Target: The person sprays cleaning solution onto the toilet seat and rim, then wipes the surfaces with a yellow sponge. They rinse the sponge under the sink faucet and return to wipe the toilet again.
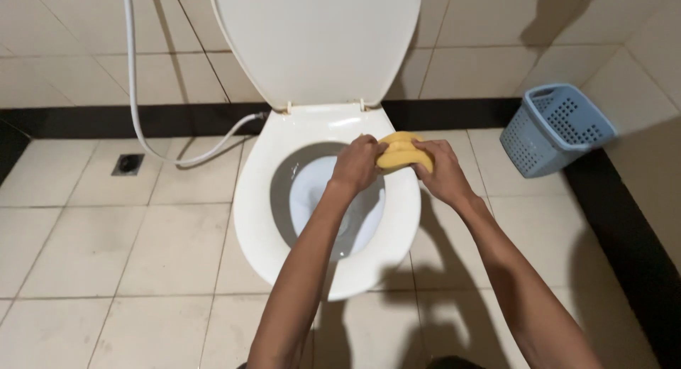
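Observation:
A white toilet (255,199) stands below me with its lid (316,42) raised against the wall and the seat down. Over the far right part of the seat, both my hands grip a folded yellow sponge (401,151). My left hand (357,163) clasps its left end with fingers curled. The sponge's right end is squeezed in my right hand (443,172). The sponge looks bent between them, just above the seat rim. Water shows in the bowl (312,191) under my left wrist.
A pale blue perforated plastic basket (555,129) leans in the right corner. A white hose (135,92) hangs down the wall and curves to the toilet's left side. A floor drain (128,164) sits on the beige tiles at left. Black skirting runs along the walls.

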